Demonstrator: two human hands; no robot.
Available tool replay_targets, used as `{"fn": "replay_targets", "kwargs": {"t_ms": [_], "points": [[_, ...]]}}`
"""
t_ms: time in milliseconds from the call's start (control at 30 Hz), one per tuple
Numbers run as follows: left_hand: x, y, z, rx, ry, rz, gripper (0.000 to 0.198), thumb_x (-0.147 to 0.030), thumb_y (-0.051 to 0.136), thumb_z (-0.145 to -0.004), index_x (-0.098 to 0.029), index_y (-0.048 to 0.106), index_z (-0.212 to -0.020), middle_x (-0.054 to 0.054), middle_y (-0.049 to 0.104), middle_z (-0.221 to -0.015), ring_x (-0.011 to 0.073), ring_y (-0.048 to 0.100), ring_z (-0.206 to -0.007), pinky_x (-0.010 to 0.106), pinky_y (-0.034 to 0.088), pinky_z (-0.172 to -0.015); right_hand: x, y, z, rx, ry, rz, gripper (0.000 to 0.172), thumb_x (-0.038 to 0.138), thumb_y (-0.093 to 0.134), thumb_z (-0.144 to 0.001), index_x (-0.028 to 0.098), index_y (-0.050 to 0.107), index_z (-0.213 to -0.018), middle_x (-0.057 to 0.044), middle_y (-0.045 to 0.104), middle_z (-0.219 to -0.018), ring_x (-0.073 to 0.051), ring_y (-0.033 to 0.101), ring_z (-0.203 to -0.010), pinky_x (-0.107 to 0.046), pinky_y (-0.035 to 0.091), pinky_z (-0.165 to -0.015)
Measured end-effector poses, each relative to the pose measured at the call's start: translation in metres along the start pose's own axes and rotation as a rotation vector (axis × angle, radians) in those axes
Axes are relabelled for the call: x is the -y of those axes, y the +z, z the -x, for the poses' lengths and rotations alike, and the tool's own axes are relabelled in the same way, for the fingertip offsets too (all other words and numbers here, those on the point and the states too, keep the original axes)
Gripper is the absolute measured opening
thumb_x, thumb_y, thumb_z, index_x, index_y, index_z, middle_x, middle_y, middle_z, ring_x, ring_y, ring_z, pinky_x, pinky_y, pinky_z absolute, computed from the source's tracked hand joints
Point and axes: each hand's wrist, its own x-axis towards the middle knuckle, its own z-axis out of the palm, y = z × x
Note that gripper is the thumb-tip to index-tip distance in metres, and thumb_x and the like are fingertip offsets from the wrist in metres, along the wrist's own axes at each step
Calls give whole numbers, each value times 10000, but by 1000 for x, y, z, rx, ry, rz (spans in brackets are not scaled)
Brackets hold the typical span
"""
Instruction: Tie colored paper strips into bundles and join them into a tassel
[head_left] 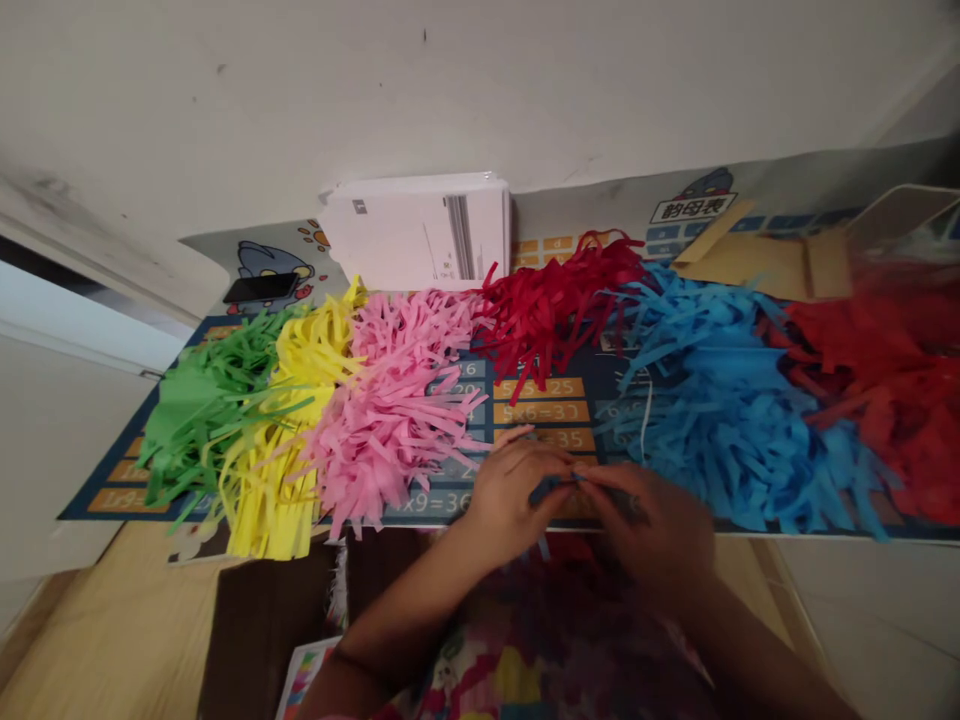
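Note:
My left hand [510, 492] and my right hand [660, 520] meet at the front edge of the table, fingertips pinched together. Whatever sits between the fingertips is too small and dim to make out. To the left of my hands lie fringed bundles of pink paper [394, 400], yellow paper [289, 440] and green paper [202, 400]. A dark red fringed bundle [555, 300] is just beyond them. Blue fringed paper [750, 420] spreads to the right, beside a pile of red fringed paper [900, 370].
A printed mat [544, 414] with sums covers the table. A white box [420, 230] stands against the wall, with a black phone [260, 288] to its left. Tan card pieces [757, 262] lie at the back right. Below the edge is a brown box [262, 630].

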Motion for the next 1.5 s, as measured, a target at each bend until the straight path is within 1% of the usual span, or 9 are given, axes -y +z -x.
{"fn": "replay_targets", "kwargs": {"t_ms": [167, 367, 500, 733, 833, 1067, 1200, 1367, 1500], "points": [[4, -7, 0, 83, -119, -10, 110, -253, 666, -903, -183, 677, -818, 39, 720, -736, 156, 693, -676, 246, 553, -633, -40, -22, -37, 134, -11, 142, 282, 397, 512, -979, 233, 740, -998, -55, 761, -955, -213, 704, -888, -314, 527, -769], [2, -8, -10, 59, -256, 254, 158, -332, 731, -861, -191, 751, -793, 44, 754, -741, 144, 708, -659, 223, 560, -619, -106, -24, -134, 562, 236, 627, 291, 284, 503, -959, 162, 761, -1017, -174, 701, -1147, -312, 624, -1103, -368, 478, -825], [-2, -7, -10, 34, -311, 290, 92, -269, 710, -873, -203, 771, -849, 55, 772, -809, 160, 719, -742, 251, 573, -698, -118, -9, -164, 656, 322, 641, 205, 243, 597, -882, 135, 771, -880, -189, 734, -993, -318, 681, -948, -355, 475, -749], [4, -8, -5, -138, -802, 679, 237, -381, 793, -763, -164, 761, -856, 31, 727, -711, 136, 660, -617, 233, 524, -587, -103, -29, -140, 628, 273, 494, 238, 255, 504, -951, 167, 717, -1009, -77, 752, -892, -184, 684, -840, -244, 448, -703], [0, -3, -8, -185, -979, 879, 364, -435, 862, -659, -151, 748, -857, 11, 706, -629, 125, 632, -555, 217, 494, -540, -104, -26, -135, 569, 286, 507, 267, 251, 491, -961, 149, 727, -1031, -118, 737, -998, -205, 673, -922, -260, 443, -741], [-12, -3, -6, -160, -942, 904, 364, -455, 859, -667, -158, 744, -845, -1, 705, -631, 106, 617, -555, 195, 469, -529, -118, -17, -152, 601, 349, 470, 143, 167, 616, -839, 152, 755, -811, -130, 745, -887, -253, 693, -873, -305, 456, -737], [-8, -3, -5, -205, -1026, 926, 408, -451, 888, -613, -148, 737, -840, 4, 709, -623, 110, 621, -535, 198, 473, -517, -111, -29, -149, 545, 317, 372, 223, 229, 514, -915, 162, 712, -989, -84, 756, -908, -220, 694, -861, -293, 479, -726], [-4, 1, -9, -272, -1071, 1028, 441, -410, 935, -528, -147, 702, -795, -2, 713, -624, 110, 645, -550, 191, 502, -539, -80, -34, -126, 396, 493, -116, 205, 213, 577, -841, 159, 681, -1008, -52, 750, -772, -195, 706, -686, -287, 500, -637], [-3, 2, -13, -297, -1107, 1116, 457, -376, 953, -494, -151, 666, -767, -12, 711, -620, 105, 646, -535, 186, 508, -530, -35, -32, -93, 385, 338, -262, 208, 369, 595, -848, 223, 732, -902, -11, 755, -736, -194, 706, -686, -283, 494, -623]]}}
